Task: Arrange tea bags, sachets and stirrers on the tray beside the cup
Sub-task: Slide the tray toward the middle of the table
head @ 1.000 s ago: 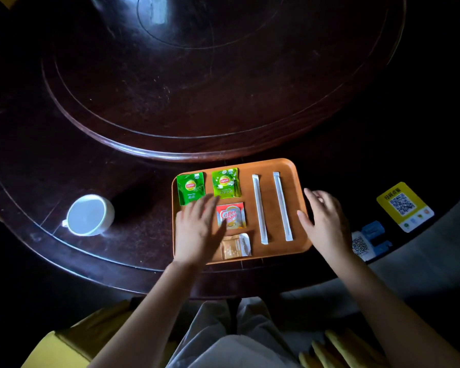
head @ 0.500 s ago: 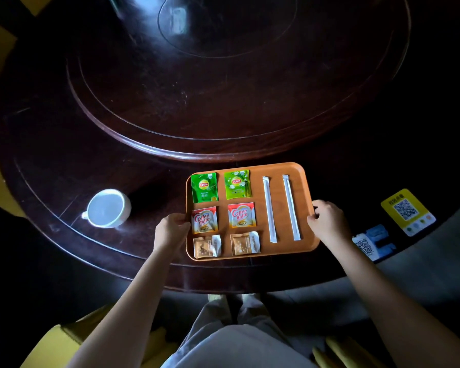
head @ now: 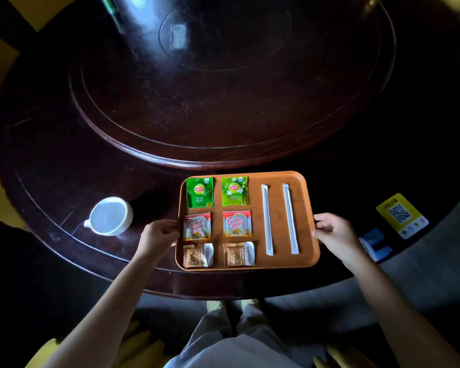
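Observation:
An orange tray (head: 307, 208) lies near the table's front edge. On it sit two green tea bags (head: 199, 192) (head: 234, 191) in the far row, two red creamer sachets (head: 197, 226) (head: 237, 223) in the middle row and two brown sugar sachets (head: 198, 256) (head: 239, 254) in the near row. Two white wrapped stirrers (head: 267, 219) (head: 290, 217) lie side by side on the tray's right half. My left hand (head: 158, 236) grips the tray's left rim and my right hand (head: 333, 232) grips its right rim. A white cup (head: 109, 216) stands left of the tray.
The dark round wooden table (head: 64, 181) has a raised turntable (head: 223, 88) behind the tray. A yellow QR card (head: 400, 215) and a blue-white QR stand (head: 375, 244) sit at the right. Yellow chair cushions show below.
My left hand lifted off the sachets on the tray's left side and took hold of the left rim. My right hand closed on the right rim. The left creamer and sugar sachets became visible.

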### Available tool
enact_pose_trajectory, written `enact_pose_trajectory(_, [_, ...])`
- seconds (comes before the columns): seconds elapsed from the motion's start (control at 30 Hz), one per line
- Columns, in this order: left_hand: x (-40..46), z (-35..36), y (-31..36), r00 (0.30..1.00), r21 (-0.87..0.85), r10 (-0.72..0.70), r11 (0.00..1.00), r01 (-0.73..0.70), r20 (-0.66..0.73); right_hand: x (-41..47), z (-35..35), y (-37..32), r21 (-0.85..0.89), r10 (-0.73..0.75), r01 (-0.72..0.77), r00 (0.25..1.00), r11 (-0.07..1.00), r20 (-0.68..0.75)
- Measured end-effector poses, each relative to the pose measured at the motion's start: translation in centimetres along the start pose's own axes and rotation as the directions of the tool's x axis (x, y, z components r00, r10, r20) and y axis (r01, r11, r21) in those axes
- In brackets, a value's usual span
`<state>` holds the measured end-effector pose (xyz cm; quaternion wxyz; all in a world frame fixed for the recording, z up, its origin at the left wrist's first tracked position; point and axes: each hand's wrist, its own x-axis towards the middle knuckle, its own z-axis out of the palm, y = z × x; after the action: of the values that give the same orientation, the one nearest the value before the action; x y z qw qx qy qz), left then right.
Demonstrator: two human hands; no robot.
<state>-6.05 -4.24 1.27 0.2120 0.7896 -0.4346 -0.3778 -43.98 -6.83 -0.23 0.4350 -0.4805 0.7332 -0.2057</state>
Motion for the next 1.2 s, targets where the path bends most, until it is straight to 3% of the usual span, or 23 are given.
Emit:
enact_pose_trajectory(0.27, [1.1,-4.4,1.3,0.994,-0.281,-0.012,0.959,0.043,0.111,-0.1,-1.3,-5.1,0.113,-0.099,0.094,0.995,0.989,0.032])
enact_pose_trajectory(0.4, [3.5,-6.4,3.7,0.996,-0.348,0.005,0.937,0.026,0.089,2.3,-1.5,-8.7,0.124,-0.125,0.119,0.991,0.985,0.045])
enact_pose_trajectory(0.63, [11.4,-8.4,9.8,0.994,-0.260,0.096,0.962,-0.079,0.052,11.0,-1.3,-14.4,0.075,-0.120,0.120,0.993,0.990,-0.002])
enact_pose_trajectory(0.77, [16.4,-8.4,12.1,0.990,-0.139,0.135,0.980,-0.139,-0.038,15.9,-0.4,-17.0,0.046,-0.120,0.122,0.992,0.992,-0.031])
enact_pose_trajectory(1.2, [25.8,-6.9,13.8,0.997,-0.086,0.065,0.994,-0.069,-0.042,24.2,2.4,-20.7,-0.062,-0.119,0.113,0.988,0.992,-0.100])
